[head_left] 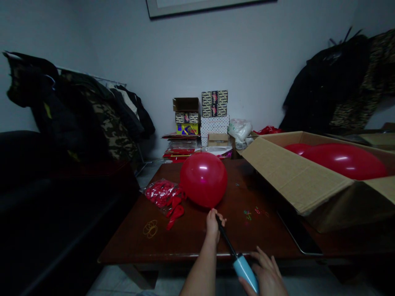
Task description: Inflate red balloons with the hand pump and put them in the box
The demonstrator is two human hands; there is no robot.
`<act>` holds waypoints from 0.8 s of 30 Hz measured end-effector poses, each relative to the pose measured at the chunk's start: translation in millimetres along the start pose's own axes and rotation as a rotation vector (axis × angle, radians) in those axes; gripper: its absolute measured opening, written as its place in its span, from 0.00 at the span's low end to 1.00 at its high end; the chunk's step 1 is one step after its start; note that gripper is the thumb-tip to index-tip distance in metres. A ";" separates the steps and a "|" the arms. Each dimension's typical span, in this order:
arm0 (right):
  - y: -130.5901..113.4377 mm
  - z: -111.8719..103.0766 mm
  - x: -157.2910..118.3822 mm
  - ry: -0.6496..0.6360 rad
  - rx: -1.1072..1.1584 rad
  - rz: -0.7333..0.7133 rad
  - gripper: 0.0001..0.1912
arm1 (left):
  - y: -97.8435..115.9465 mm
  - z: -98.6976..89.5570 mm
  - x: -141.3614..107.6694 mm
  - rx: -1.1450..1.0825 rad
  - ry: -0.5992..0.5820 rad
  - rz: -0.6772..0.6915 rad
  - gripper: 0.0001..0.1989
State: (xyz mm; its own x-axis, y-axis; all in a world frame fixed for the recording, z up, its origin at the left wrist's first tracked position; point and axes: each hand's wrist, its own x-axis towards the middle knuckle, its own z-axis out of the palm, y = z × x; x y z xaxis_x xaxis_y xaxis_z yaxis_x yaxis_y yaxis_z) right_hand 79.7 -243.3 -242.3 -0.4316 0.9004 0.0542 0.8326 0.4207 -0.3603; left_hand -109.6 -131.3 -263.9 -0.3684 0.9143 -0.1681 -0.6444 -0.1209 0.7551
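A round, inflated red balloon sits above the dark wooden table, its neck pinched by my left hand at the tip of a hand pump. The pump has a black shaft and a light blue barrel. My right hand wraps the barrel's lower end, near the table's front edge. To the left of the balloon lie a clear bag of red balloons, loose uninflated red balloons and a few tan rubber bands.
An open cardboard box holding large inflated red balloons fills the table's right side. A dark tablet lies below it. Stacked boxes stand behind the table, with a dark sofa and hanging clothes at left.
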 end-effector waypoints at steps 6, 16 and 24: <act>-30.5 -7.2 39.4 0.117 -0.018 0.007 0.23 | -3.8 -1.9 3.8 -0.003 0.019 -0.011 0.21; -33.1 9.2 55.4 0.181 -0.024 0.015 0.23 | -4.5 -1.1 4.2 0.021 0.018 0.007 0.20; -7.4 20.3 23.3 0.141 -0.016 -0.015 0.24 | -0.3 1.0 -1.0 0.065 0.014 0.018 0.18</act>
State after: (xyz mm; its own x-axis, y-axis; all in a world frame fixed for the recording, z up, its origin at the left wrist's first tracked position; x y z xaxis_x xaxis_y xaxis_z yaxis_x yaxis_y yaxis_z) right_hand 56.4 -227.7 -257.2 -0.3916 0.9002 0.1904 0.8322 0.4348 -0.3441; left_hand -108.3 -131.8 -263.4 -0.3895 0.9066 -0.1624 -0.5930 -0.1120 0.7974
